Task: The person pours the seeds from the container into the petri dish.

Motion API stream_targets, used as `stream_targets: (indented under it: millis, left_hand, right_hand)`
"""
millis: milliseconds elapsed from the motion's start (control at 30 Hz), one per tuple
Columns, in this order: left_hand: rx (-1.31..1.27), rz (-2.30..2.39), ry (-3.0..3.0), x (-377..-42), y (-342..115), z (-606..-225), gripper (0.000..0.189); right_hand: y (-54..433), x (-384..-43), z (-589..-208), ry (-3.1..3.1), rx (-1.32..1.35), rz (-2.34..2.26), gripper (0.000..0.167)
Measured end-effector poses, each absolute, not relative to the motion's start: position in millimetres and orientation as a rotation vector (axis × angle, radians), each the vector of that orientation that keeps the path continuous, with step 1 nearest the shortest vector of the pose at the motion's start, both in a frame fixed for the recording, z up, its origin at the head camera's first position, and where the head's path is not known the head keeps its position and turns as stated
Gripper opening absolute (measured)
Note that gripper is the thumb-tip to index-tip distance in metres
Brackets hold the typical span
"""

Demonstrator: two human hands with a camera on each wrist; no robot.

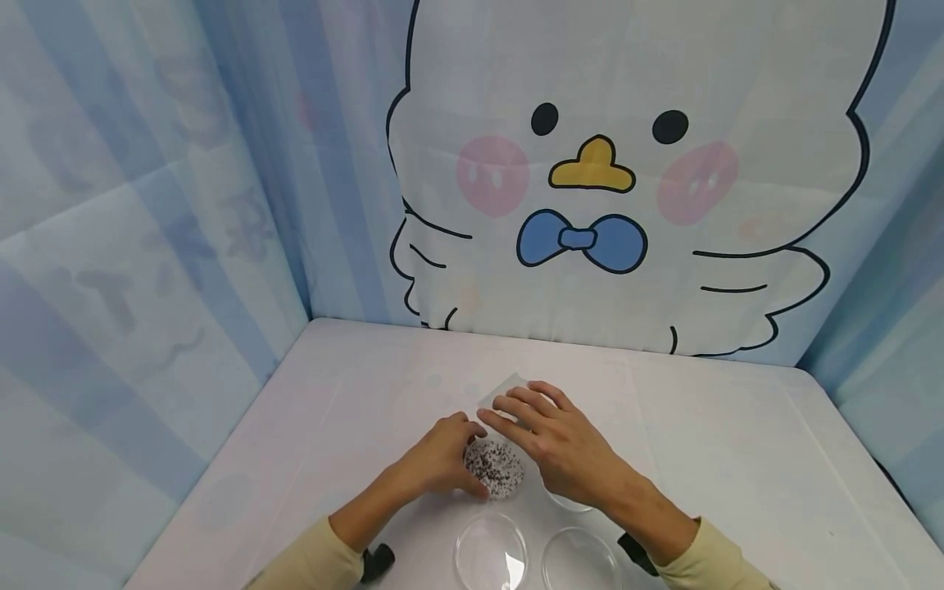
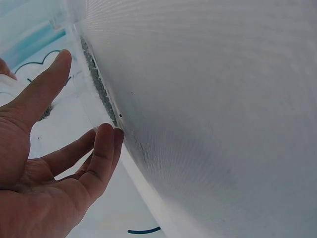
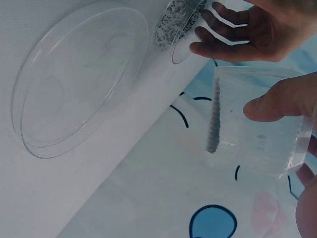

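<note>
While pinching a clear, square-sided plastic container [image 3: 257, 144] with dark grains [image 3: 215, 114] in the right hand [image 1: 553, 447] below the frame's centre, clasped a round, black-and-white speckled dish [image 1: 515, 482] at lower centre between curved fingers and thumb of the left hand [image 1: 437, 457], above clear round plastic dishes [image 1: 488, 545].

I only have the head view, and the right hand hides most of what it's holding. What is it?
Observer: The right wrist view shows the right hand holding a clear, box-like container.
Operator: Anything inside it?
Observer: Yes, dark grains in a band along one end.
Operator: And the specks in the dish at the left hand, how do they sit?
Observer: Side-on in the left wrist view, they show as a narrow grey band close to the table surface; exact depth I can't tell.
</note>
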State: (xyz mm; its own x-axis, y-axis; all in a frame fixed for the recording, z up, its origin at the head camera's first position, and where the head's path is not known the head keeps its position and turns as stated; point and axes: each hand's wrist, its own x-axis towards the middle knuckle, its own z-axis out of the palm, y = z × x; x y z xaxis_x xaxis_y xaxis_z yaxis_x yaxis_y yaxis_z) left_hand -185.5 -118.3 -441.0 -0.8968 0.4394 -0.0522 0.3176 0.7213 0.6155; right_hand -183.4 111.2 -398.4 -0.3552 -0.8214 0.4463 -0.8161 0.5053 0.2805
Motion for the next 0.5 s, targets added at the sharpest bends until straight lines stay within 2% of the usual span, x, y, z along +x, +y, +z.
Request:
stream_targets:
  millis: [500]
  left_hand:
    - [0.607, 0.934, 2.726, -186.2, -118.1, -441.7, 0.077]
  right_hand:
    - [111.0, -184.0, -398.8, -2.207, 1.335, -0.016, 0.095]
